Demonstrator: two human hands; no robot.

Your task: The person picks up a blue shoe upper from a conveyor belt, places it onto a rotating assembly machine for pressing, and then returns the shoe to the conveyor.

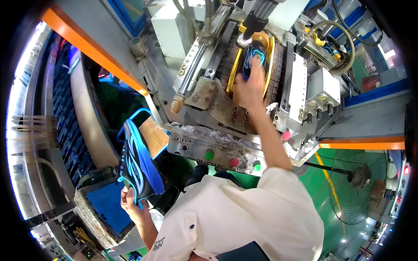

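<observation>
At the lower left, my left hand is closed on the lower end of a black and blue sports shoe. The shoe stands on end, with its blue sole facing right. Above and ahead, my right hand is over a second blue and black shoe, which sits between yellow pads in a pressing machine. Motion blurs this hand, but its thumb and a finger show apart. One finger overlaps the machine's shoe; whether it touches cannot be told.
A front panel with green and red buttons runs along the machine's near edge. Left are a curved pale conveyor side and a blue-topped stand. An orange-edged frame borders the machine. A wire-guarded fan stands at right.
</observation>
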